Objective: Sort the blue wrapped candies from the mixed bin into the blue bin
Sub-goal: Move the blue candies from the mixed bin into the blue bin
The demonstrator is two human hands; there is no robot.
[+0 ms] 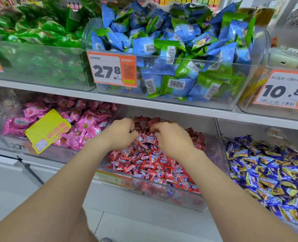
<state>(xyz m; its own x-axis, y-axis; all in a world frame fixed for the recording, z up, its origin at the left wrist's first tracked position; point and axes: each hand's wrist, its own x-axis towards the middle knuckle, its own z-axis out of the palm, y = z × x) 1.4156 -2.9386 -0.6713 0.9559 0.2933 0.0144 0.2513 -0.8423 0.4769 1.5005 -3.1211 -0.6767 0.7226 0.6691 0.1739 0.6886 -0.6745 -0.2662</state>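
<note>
Centre frame, the left hand point(117, 135) and right hand point(171, 138) dug into the mixed bin point(162, 198), near its back wall. The left fingers point(130, 123) pinched a blue candy point(130, 131). The right fingers curled into the pile, their hold unclear. The blue bin point(246, 130) adjoined at lower right.

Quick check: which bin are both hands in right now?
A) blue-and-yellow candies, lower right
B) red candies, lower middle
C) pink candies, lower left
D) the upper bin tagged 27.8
B: the left hand and right hand are both down among the red candies.
</note>
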